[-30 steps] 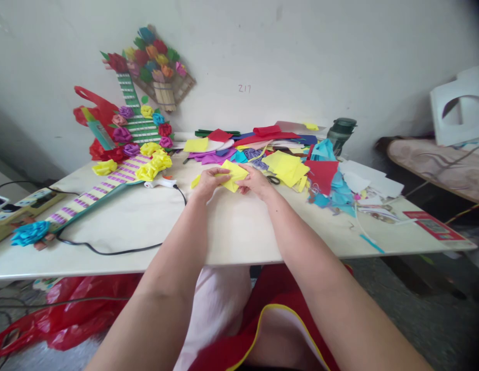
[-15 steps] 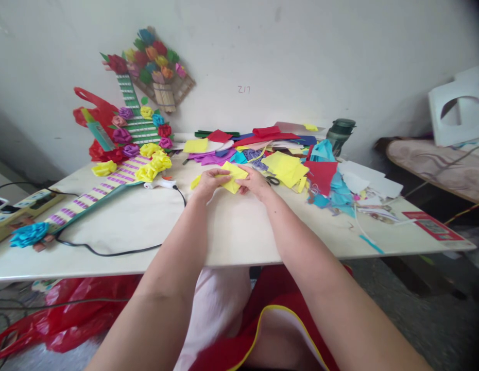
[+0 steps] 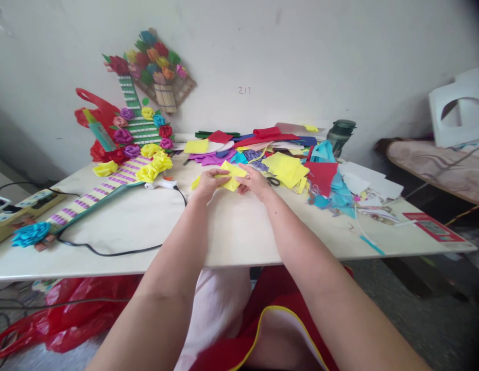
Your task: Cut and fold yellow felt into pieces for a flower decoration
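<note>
Between my two hands is a piece of yellow crepe paper (image 3: 232, 175), held just above the white table. My left hand (image 3: 210, 184) pinches its left side, and my right hand (image 3: 255, 182) grips its right edge with thumb and fingers. Another bit of yellow shows left of my left hand. Black-handled scissors (image 3: 273, 181) lie just beyond my right hand, partly hidden. A stack of yellow paper sheets (image 3: 286, 169) lies behind them. To the left rests a white glue gun (image 3: 161, 184) with a black cord.
A flower-decorated guitar shape (image 3: 104, 188) lies and leans at the left, with yellow paper flowers (image 3: 156, 165) on it. A power strip (image 3: 25, 206) sits at the left edge. Coloured scraps (image 3: 220, 149), a dark green bottle (image 3: 340, 136) and a red sheet (image 3: 321, 176) lie along the back.
My hands stay in nearly the same place. The yellow paper's right corner looks slightly more folded down towards my right thumb.
</note>
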{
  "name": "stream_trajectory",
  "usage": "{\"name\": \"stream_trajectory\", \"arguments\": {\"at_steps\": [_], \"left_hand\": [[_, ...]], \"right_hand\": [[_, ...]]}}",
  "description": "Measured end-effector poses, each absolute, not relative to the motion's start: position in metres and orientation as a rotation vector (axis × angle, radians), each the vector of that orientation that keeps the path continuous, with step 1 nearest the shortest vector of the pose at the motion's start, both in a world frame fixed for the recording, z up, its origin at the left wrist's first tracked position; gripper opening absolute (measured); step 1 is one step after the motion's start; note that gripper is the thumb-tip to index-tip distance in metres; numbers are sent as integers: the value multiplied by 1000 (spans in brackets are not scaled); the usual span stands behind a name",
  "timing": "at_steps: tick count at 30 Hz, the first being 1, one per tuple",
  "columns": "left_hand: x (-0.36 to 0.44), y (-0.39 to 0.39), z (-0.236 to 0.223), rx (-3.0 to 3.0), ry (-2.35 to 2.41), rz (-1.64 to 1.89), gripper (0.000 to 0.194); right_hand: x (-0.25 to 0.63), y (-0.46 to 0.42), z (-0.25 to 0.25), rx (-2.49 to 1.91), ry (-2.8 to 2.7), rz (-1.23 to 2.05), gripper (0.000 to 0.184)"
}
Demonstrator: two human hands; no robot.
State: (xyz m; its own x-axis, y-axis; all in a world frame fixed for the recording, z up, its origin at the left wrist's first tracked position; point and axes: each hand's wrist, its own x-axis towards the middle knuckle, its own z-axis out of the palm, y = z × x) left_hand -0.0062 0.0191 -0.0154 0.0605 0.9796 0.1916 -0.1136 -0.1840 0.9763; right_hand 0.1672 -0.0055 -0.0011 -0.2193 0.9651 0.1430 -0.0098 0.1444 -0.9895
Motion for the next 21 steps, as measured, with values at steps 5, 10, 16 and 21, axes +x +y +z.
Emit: {"name": "stream_trajectory", "arguments": {"at_steps": [5, 10, 16, 21], "left_hand": [[-7, 22, -17, 1296, 1002, 1348, 47], [-6, 25, -21, 1335, 996, 1368, 46], [-5, 21, -15, 1237, 1007, 1433, 46], [-6, 20, -11, 1102, 954, 1464, 48]], "right_hand": [[167, -5, -2, -982, -1467, 1280, 86], [164, -4, -4, -1015, -1477, 1205, 97], [170, 7, -11, -1092, -1626, 892, 71], [177, 18, -13, -1066, -1787, 166, 55]]}}
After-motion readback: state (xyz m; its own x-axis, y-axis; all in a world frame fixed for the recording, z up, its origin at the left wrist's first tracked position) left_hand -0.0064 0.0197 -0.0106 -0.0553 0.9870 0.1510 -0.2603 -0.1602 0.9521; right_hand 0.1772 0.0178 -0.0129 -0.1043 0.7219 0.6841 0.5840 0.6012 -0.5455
